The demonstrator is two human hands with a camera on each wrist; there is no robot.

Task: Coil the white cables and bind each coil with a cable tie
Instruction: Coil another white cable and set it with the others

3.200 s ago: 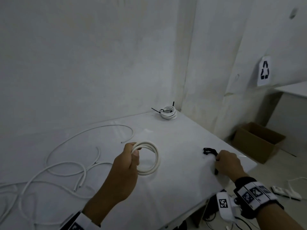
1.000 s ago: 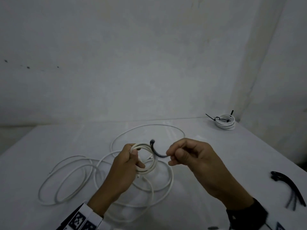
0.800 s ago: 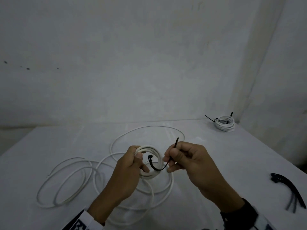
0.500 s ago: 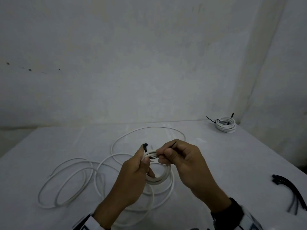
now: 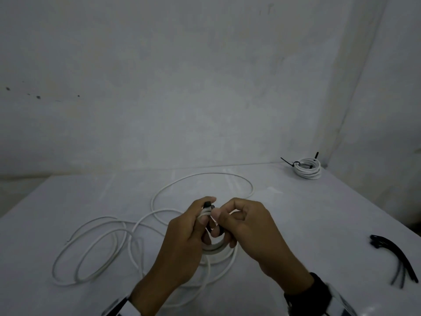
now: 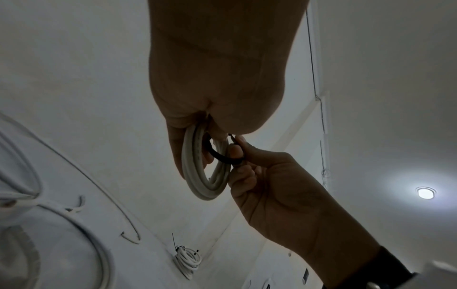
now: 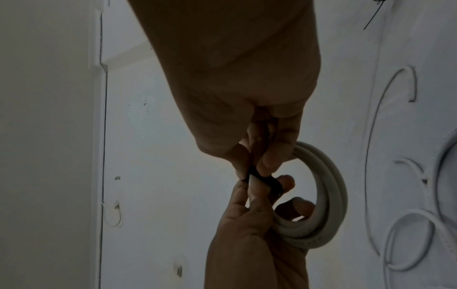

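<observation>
Above the white table [image 5: 296, 224], my left hand [image 5: 182, 242] grips the small springy coil of white round cable [image 6: 202, 176] while my right hand [image 5: 250, 231] pinches the thin, stiff black plastic cable tie [image 6: 222, 157] looped around it.

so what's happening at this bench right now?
A person is binding a small coil of white cable. The left hand grips the coil above the table, and the right hand pinches a black cable tie looped around it; whether it is locked is hidden. One finished coil sits in the far corner, loose cable lies to the left, and spare ties to the right.
</observation>
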